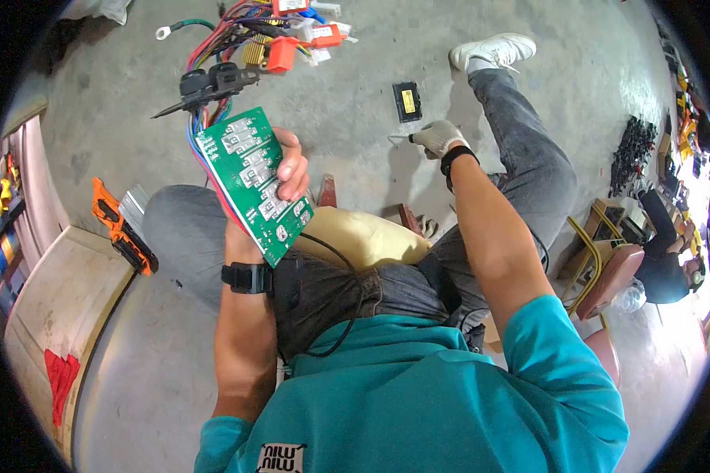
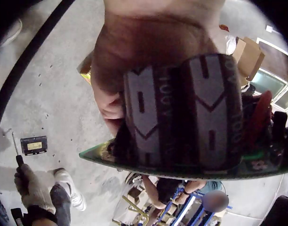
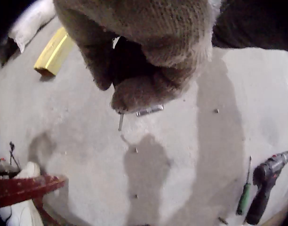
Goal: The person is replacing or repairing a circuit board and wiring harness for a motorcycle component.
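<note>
My bare left hand [image 1: 293,167] grips a green circuit board [image 1: 241,177] at its edge, the soldered side facing up. A bundle of coloured wires [image 1: 199,130] runs from it to red and white connectors [image 1: 282,55]. On its other side, two large cylindrical capacitors [image 2: 212,113] stand close to my palm in the left wrist view. My gloved right hand [image 1: 440,138] holds a screwdriver [image 2: 20,161] by its dark handle, the thin shaft pointing out over the floor. Just beyond it lies a flat black module [image 1: 407,102] with a yellow label.
Several small screws [image 3: 136,150] are scattered on the concrete floor. A cordless drill [image 3: 268,183] and a green-handled screwdriver [image 3: 245,197] lie together in the right wrist view. An orange tool [image 1: 118,225] is beside my left knee. A red-seated chair [image 1: 611,280] stands at the right.
</note>
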Available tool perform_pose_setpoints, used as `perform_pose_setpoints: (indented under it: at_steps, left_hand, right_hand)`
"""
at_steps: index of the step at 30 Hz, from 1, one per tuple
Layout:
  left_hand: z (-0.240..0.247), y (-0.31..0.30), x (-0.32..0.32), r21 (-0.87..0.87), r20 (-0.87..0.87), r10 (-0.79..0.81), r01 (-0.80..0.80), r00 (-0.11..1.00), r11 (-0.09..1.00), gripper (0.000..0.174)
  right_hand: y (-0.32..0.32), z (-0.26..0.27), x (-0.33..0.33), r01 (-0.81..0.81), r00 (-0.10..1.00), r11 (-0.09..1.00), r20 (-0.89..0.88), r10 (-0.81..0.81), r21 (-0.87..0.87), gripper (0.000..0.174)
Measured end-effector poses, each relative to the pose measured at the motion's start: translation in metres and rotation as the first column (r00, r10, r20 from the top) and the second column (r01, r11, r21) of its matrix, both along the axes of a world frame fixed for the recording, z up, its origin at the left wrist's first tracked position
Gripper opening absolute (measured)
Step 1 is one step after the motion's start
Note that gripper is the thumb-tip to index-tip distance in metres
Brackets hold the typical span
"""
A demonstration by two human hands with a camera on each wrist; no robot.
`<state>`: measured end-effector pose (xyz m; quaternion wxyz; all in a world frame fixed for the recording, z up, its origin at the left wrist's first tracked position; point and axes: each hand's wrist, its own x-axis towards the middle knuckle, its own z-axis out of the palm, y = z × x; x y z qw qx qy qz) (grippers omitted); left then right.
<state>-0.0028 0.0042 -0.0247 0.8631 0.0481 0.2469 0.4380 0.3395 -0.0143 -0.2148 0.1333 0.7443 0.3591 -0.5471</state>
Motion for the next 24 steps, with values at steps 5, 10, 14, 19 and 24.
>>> perform_pose_setpoints:
  at_steps: [5, 10, 14, 19, 24]
  left_hand:
    - [-0.006, 0.0, -0.003, 0.008, 0.144, -0.015, 0.014, 0.989, 1.0, 0.076]
    - [-0.011, 0.001, -0.005, -0.049, 0.137, -0.006, 0.013, 0.991, 0.999, 0.079]
    - [-0.016, 0.004, -0.003, -0.02, -0.009, -0.017, 0.016, 1.0, 1.0, 0.102]
    - [-0.009, 0.006, -0.005, 0.029, -0.209, -0.055, 0.062, 0.976, 0.998, 0.109]
    - [-0.007, 0.003, -0.007, 0.048, -0.202, -0.096, 0.108, 0.975, 0.993, 0.107]
  right_hand:
    - [0.029, 0.052, -0.006, 0.194, 0.958, 0.974, -0.236, -0.163, 0.115, 0.025]
    - [0.043, 0.159, -0.016, 0.289, 0.903, 0.925, -0.391, -0.178, 0.246, 0.032]
    - [0.03, 0.232, -0.016, 0.325, 0.876, 0.872, -0.464, -0.132, 0.367, 0.034]
    - [-0.004, 0.286, -0.026, 0.405, 0.855, 0.801, -0.493, -0.16, 0.442, 0.033]
    - [-0.032, 0.298, -0.042, 0.54, 0.748, 0.765, -0.617, -0.244, 0.352, 0.033]
